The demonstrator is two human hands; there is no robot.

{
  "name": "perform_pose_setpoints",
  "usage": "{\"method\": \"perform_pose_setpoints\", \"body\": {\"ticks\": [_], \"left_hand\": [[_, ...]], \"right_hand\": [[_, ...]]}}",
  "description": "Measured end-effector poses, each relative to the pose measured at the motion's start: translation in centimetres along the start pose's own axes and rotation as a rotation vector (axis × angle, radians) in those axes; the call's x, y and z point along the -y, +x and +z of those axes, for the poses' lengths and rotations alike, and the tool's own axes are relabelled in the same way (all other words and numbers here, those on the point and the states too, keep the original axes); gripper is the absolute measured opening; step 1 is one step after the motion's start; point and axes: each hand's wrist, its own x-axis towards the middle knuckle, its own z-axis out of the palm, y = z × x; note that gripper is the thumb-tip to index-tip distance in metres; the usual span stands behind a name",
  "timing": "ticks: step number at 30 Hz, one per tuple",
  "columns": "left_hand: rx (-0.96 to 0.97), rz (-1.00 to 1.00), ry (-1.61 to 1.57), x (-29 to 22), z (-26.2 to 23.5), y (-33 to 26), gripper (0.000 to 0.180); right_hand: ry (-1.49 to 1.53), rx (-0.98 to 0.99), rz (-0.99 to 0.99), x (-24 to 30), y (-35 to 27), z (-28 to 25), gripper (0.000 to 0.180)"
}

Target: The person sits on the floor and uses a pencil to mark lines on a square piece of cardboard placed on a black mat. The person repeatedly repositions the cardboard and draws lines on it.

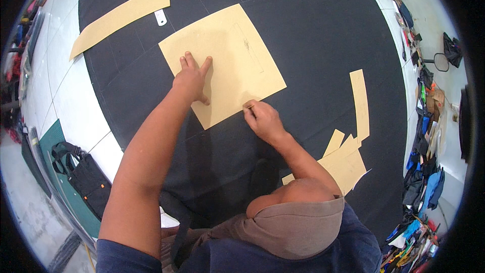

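Observation:
A large four-sided tan card pattern piece (242,50) lies flat on a wide black cloth (328,35). Some pencil marks show near its right side. My left hand (191,83) presses on the card's left part, fingers spread. By the card's near edge, my right hand (263,122) is closed in a pinch; something small and dark shows at the fingertips, too little of it to name. Thin pale lines run over the cloth, mostly at the upper left.
A long tan card strip (121,20) and the end of a white ruler (160,17) lie at the upper left. More card pieces (346,164) are piled beside my bent knee (298,192). A black bag (86,179) rests at the left, and cloth scraps (419,172) line the right.

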Motion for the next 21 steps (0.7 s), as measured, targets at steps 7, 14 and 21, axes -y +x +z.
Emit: {"method": "perform_pose_setpoints", "body": {"ticks": [7, 14, 21], "left_hand": [[-0.006, 0.011, -0.015, -0.2, 0.1, 0.2, 0.151], [0.001, 0.008, 0.029, -0.4, -0.4, -0.1, 0.149], [0.021, 0.009, 0.064, -0.4, -0.6, -0.1, 0.150]], "right_hand": [[0.010, 0.042, -0.085, 0.8, -0.6, 2.0, 0.014], [-0.082, -0.215, 0.233, -3.5, -0.5, -4.2, 0.021], [-0.078, -0.344, 0.360, -6.0, 0.0, -7.2, 0.020]]}}
